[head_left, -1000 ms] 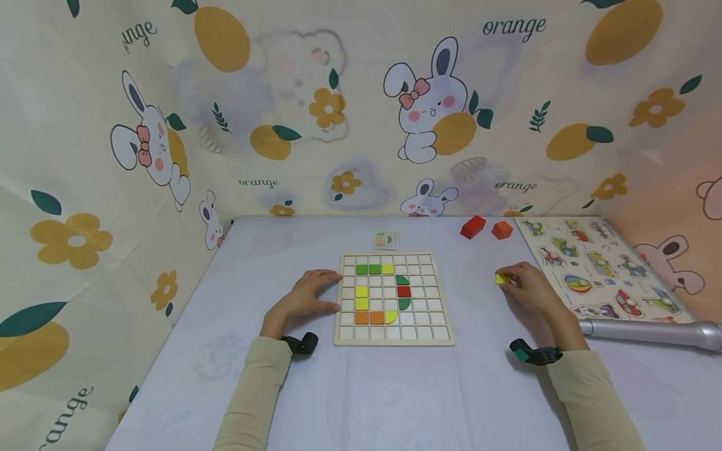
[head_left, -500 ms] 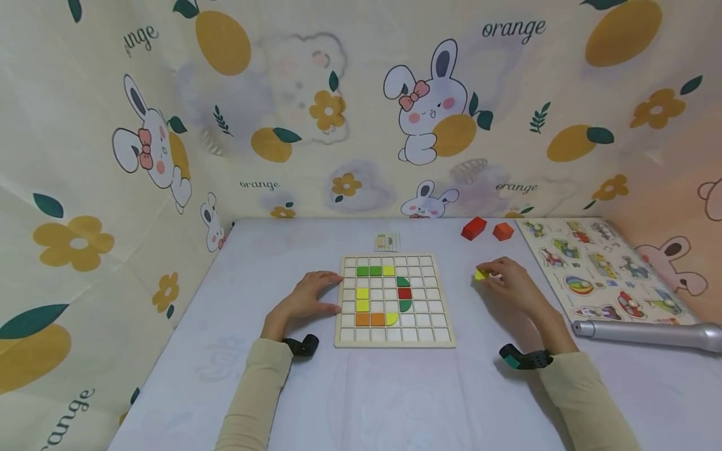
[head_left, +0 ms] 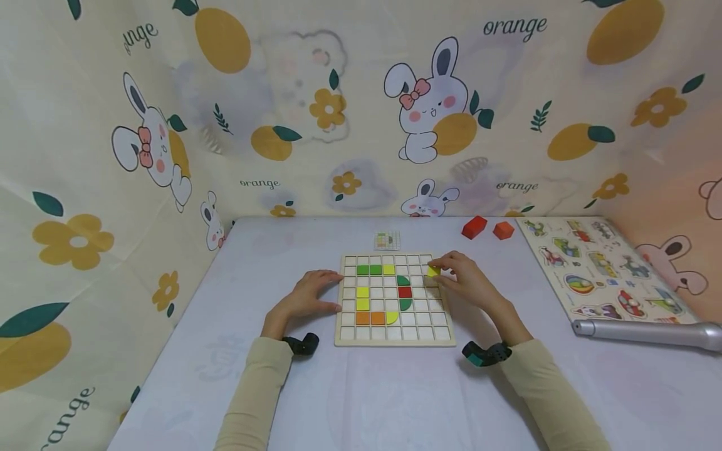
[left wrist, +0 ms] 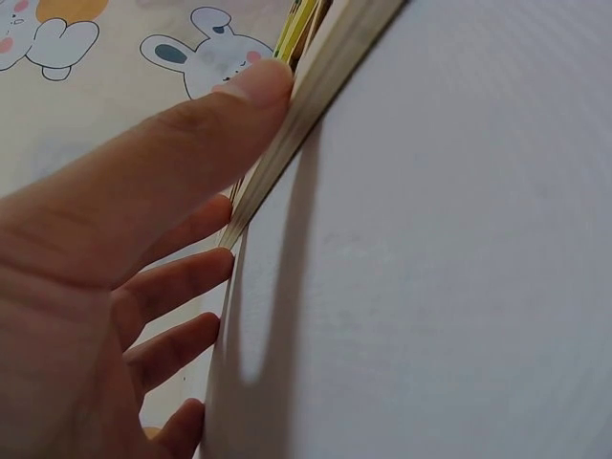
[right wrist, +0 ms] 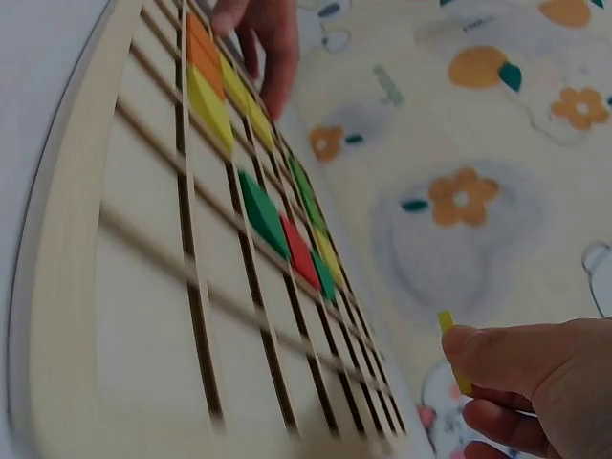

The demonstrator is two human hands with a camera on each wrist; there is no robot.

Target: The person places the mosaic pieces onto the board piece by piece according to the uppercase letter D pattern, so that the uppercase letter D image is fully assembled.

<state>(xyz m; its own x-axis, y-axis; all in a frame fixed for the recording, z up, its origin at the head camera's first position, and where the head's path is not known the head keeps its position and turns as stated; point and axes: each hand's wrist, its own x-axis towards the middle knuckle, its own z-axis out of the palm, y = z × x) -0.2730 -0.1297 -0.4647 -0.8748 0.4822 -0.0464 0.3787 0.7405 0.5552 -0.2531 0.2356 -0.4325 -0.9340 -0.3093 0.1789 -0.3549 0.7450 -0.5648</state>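
A wooden grid board (head_left: pixel 395 337) lies on the table, with green, yellow, red and orange tiles in some of its squares. My right hand (head_left: pixel 470 282) pinches a yellow tile (right wrist: pixel 455 352) between thumb and fingers, over the board's right edge in the head view. From the right wrist view, that tile is seen edge-on, above the board's surface. At the opposite side, my left hand (head_left: pixel 304 297) rests its thumb and fingertips on the board's left edge, fingers spread and fairly straight. Two green tiles (head_left: pixel 369 270) and a red tile (head_left: pixel 404 292) sit in the grid.
A small pattern card (head_left: pixel 387 240) lies behind the board. Two red-orange blocks (head_left: pixel 474 227) are at the back right. Further right are a picture puzzle board (head_left: pixel 600 269) and a silver tube (head_left: pixel 643 333). Printed cloth walls (head_left: pixel 350 94) enclose the table's back and sides.
My right hand has carried the yellow tile leftward, from beside the picture board to the grid board's right edge. The left hand stays at the left edge.
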